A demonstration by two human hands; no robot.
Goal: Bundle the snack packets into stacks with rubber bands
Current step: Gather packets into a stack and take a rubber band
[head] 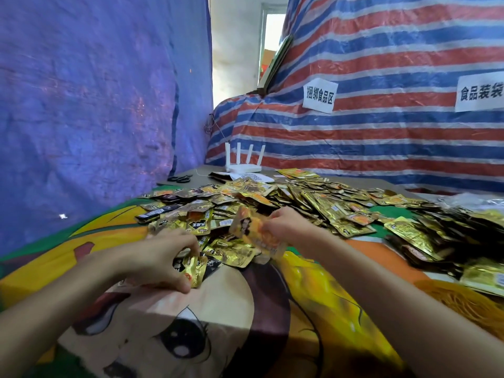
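Presently we are at the gathering step, with nothing banded in our hands yet. Our left hand [161, 257] pinches 1 gold packet [194, 270] at the near edge of the pile of snack packets [313, 203] sprawled across the worktop [218, 323]. Our right hand [286, 227] grasps a blurred orange-gold packet [251, 230], perhaps several, just above the pile. Next, we judge, the 2 hands must square packets into an even stack. What looks like a heap of rubber bands [463, 301] lies well apart, beyond our right forearm. A white router [244, 162] and scissors [179, 178] sit at the far edge, clear of the work.
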